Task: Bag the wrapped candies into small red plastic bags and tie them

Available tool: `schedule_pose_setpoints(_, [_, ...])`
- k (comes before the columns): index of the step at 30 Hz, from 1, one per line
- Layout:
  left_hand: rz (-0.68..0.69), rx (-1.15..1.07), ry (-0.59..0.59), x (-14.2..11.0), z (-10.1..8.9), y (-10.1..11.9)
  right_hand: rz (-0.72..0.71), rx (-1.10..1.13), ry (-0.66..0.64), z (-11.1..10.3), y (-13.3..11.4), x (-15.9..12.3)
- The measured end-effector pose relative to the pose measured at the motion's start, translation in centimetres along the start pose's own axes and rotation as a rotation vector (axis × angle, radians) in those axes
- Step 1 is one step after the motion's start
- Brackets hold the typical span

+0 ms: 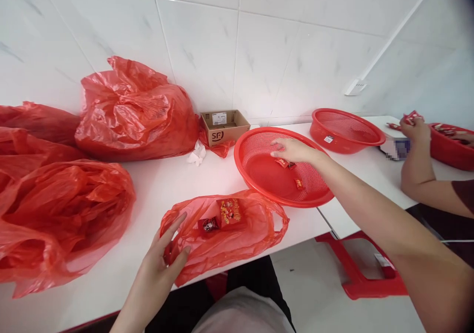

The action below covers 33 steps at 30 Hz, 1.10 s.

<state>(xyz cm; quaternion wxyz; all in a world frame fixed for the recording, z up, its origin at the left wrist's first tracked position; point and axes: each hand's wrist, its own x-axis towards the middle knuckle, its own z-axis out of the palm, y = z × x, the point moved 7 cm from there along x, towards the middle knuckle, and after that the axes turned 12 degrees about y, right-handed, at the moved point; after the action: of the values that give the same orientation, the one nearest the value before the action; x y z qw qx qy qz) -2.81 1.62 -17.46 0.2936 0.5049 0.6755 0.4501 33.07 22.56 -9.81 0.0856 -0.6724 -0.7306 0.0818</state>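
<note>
**Pale grey cloth (240,315) up close, red plastic all over the table**

Right at the bottom of the shot, that cloth sits against black trousers (252,274), and just beyond, the left hand (157,269) is at the edge of a thin red plastic carrier bag (255,239) lying flat on a long white table (155,185)! Its fingers (177,232) curl narrow around something small and red, too hidden to call. On the bag: a red-and-gold printed box (229,213) and a small red packet (208,224).

Over to the right hand (292,150), fingers (277,148) together and narrow, holding nothing, above a round red mesh basket (252,160). 2 small red packets (285,163) lie inside, right below them.

Crowding the left, 3 bulging red plastic bags (137,111). Behind, a small open cardboard box (225,127) and crumpled white tissue (197,153). Far right, a second red basket (346,130), then a co-worker's hand (413,128) pinching red packets (413,117) beside a third red basket (454,148). A red stool (359,269) stands below the table.
</note>
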Motion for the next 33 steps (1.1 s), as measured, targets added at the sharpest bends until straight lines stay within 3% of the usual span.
schedule_pose_setpoints(3, [0.023, 0.026, 0.025, -0.3, -0.1, 0.3, 0.062, -0.144, -0.135, 2.0, 5.0, 2.0])
schedule_pose_setpoints(7, [-0.021, 0.007, 0.01, -0.4, 0.1, 0.1, 0.014, -0.153, -0.219, 5.1, 7.1, 2.4])
schedule_pose_setpoints(11, [-0.047, 0.008, -0.004, -0.5, 0.2, 0.0, -0.062, -0.121, -0.284, 6.8, 6.7, 2.3])
schedule_pose_setpoints(15, [-0.038, 0.019, 0.01, -0.6, 0.0, 0.3, -0.102, -0.059, -0.328, 6.8, 5.8, 2.1])
schedule_pose_setpoints(21, [-0.05, 0.013, 0.003, -0.6, 0.0, 0.2, -0.137, -0.073, -0.294, 6.1, 4.3, 1.9])
schedule_pose_setpoints(29, [-0.041, 0.031, 0.0, -0.8, -0.1, 0.1, -0.203, -0.164, -0.285, 7.9, 2.1, 1.4])
schedule_pose_setpoints(33, [-0.03, 0.077, 0.016, -0.8, -0.4, 0.1, -0.21, -0.128, -0.271, 6.6, 1.5, 1.3])
